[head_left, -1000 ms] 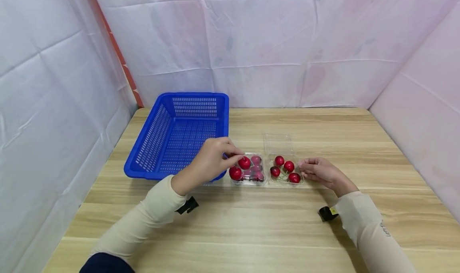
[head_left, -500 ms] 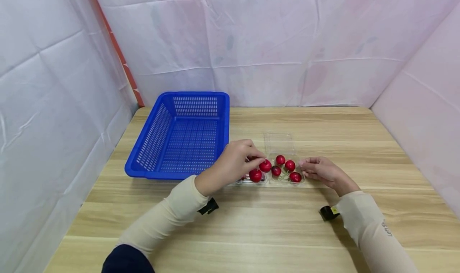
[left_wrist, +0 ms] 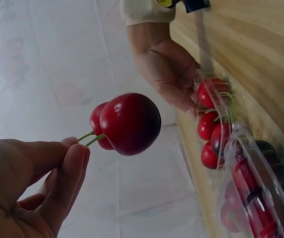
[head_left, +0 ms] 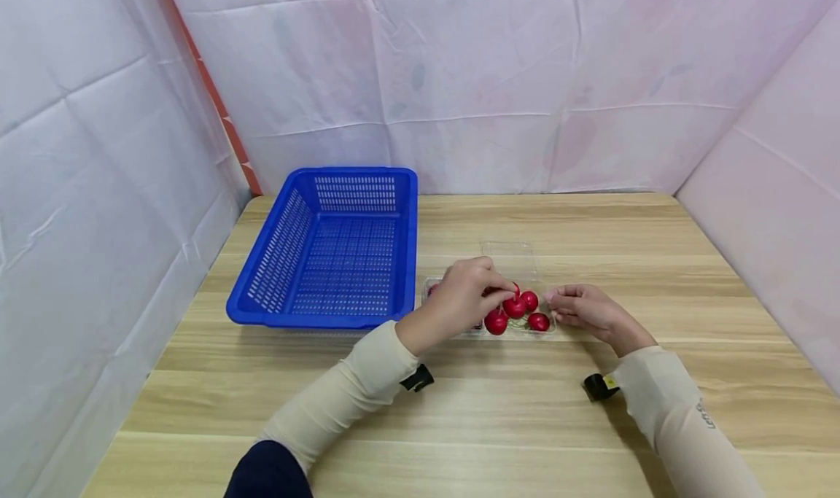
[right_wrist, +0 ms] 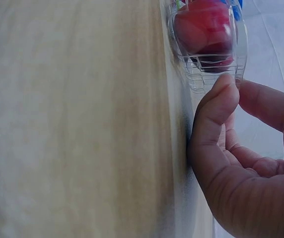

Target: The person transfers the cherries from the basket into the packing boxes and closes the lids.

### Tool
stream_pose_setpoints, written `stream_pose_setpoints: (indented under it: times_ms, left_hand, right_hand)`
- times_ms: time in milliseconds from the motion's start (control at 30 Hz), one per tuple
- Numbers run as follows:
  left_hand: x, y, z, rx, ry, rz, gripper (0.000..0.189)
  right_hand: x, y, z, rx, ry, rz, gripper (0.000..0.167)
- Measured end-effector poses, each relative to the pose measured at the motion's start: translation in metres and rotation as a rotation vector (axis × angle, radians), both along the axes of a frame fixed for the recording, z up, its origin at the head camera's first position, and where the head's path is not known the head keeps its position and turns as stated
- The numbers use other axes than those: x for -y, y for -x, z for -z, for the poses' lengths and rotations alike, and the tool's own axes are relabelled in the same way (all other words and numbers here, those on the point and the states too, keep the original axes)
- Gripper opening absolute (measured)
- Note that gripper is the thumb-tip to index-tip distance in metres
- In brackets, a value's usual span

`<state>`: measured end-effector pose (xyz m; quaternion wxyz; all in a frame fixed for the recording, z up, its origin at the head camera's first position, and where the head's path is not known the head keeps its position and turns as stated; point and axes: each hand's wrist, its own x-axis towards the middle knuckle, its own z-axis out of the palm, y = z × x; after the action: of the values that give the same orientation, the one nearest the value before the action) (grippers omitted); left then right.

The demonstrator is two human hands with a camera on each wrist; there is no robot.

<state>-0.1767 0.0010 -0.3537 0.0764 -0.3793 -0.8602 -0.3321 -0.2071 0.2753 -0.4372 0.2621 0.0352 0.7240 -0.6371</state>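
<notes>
My left hand [head_left: 462, 297] pinches the thin green stems of two red cherries [left_wrist: 132, 124] between thumb and fingertips. In the head view the pair hangs over the left part of an open clear plastic box [right_wrist: 194, 82], overlapping some of the cherries [head_left: 539, 322] lying in it. My right hand [head_left: 590, 316] pinches the box's right rim between thumb and forefinger. The box's clear lid [head_left: 509, 259] lies folded back behind it. Left of it stands another clear box [left_wrist: 248, 193], filled with cherries and mostly hidden by my left hand in the head view.
A large blue plastic basket [head_left: 265, 316] with slotted sides stands at the left of the wooden table [head_left: 512, 425], close beside the filled box. White cloth walls [head_left: 459, 82] close off the back and both sides.
My left hand has moved right with the two cherries, from over the filled box to over the open one. The right hand has stayed at the open box's rim.
</notes>
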Motion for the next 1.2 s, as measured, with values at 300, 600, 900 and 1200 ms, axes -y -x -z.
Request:
stream_pose_setpoints:
  times_ms: [300,600,900,1200]
  left_hand:
    - [-0.018,0.008,0.011,0.012,0.096,-0.043,0.014]
    - [-0.032,0.017,0.022,0.016,0.114,-0.059,0.015]
    - [-0.040,0.023,0.037,0.064,0.083,-0.085,0.014]
    - [-0.046,0.029,0.050,0.111,0.079,-0.086,0.015]
  right_hand:
    - [-0.001,0.001,0.002,0.006,0.007,0.000,0.023]
    - [0.001,-0.001,0.000,-0.003,0.006,-0.012,0.024]
    - [0.001,-0.002,-0.001,-0.005,-0.016,0.001,0.024]
    - [0.000,-0.002,0.000,-0.002,-0.017,0.001,0.025]
